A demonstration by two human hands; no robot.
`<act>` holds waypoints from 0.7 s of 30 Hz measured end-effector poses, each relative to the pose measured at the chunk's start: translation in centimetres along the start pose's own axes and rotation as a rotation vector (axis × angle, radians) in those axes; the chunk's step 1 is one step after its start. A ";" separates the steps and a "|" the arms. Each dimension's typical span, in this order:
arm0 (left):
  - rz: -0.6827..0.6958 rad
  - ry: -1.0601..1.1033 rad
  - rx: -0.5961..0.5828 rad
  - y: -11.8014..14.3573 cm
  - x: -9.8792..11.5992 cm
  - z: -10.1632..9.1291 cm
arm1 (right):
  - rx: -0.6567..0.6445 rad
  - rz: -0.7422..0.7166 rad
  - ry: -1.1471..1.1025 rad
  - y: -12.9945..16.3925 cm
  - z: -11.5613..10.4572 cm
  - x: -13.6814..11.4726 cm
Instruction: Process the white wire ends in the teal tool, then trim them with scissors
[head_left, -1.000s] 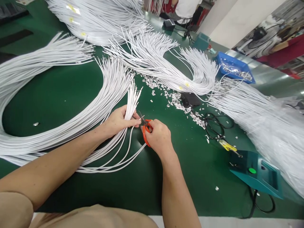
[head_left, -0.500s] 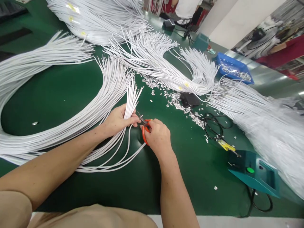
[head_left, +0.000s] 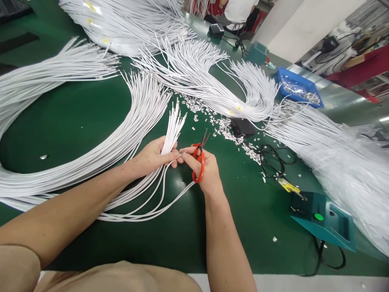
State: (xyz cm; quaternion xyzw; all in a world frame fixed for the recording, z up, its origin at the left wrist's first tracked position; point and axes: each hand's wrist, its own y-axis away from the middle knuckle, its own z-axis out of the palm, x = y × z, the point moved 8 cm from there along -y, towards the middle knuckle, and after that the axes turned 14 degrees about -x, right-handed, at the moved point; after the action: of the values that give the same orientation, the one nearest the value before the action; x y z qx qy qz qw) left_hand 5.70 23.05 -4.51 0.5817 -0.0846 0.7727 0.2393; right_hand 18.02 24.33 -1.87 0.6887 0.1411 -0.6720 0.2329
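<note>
Over the green worktop (head_left: pixel 170 243), the left hand (head_left: pixel 153 156) is grasping a bunch of thin white wires (head_left: pixel 173 132); the right hand (head_left: pixel 209 167) is gripping orange-handled metal scissors (head_left: pixel 201 150).

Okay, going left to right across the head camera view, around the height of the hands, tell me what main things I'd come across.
Lone silver scrap → left hand → red-handled scissors → black box → yellow clip → teal device with a green button.

A teal device (head_left: pixel 322 228) with a green button (head_left: pixel 318 217) stands at right, a blue tray (head_left: pixel 300 78) well beyond.
</note>
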 end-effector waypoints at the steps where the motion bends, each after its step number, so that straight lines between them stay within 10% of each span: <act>1: -0.004 0.007 -0.002 0.0 -0.1 -0.1 | 0.016 0.008 -0.004 0.0 0.0 0.1; 18: -0.035 -0.297 0.192 0.4 0.1 -2.0 | 0.023 -0.078 0.225 0.3 1.0 -0.2; 21: -0.043 -0.308 0.193 0.4 0.0 -2.2 | 0.191 -0.050 0.199 0.5 -0.5 -0.1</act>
State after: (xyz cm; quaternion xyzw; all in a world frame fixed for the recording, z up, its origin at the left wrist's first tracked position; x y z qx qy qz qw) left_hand 3.66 23.62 -5.10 0.7151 -0.0332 0.6738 0.1831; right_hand 18.72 24.16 -1.73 0.7673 0.1160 -0.6163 0.1344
